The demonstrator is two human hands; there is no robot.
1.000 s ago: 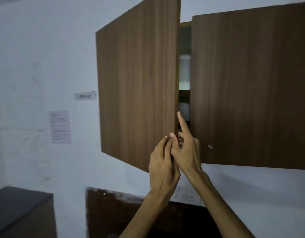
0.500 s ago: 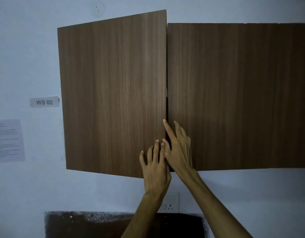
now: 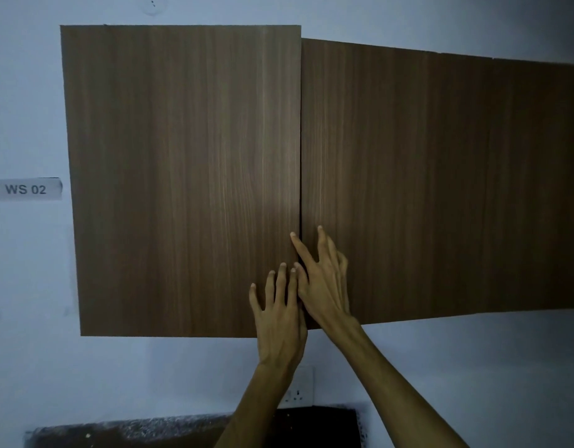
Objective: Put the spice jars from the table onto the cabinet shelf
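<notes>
A brown wooden wall cabinet fills the view, its left door point(image 3: 182, 176) and right door point(image 3: 440, 189) both closed flat. My left hand point(image 3: 281, 315) presses with straight fingers on the lower right corner of the left door. My right hand point(image 3: 323, 282) lies beside it with spread fingers across the seam between the two doors, touching the right door. Neither hand holds anything. The shelf inside is hidden behind the doors, and no spice jars or table show.
A label reading "WS 02" point(image 3: 25, 189) is stuck on the pale wall left of the cabinet. A white wall socket point(image 3: 298, 389) sits below the cabinet, above a dark panel point(image 3: 182, 431) at the bottom edge.
The left door has swung from ajar to fully closed, hiding the shelf. Both hands stayed at its lower right corner, going from holding its edge to lying flat on the door fronts.
</notes>
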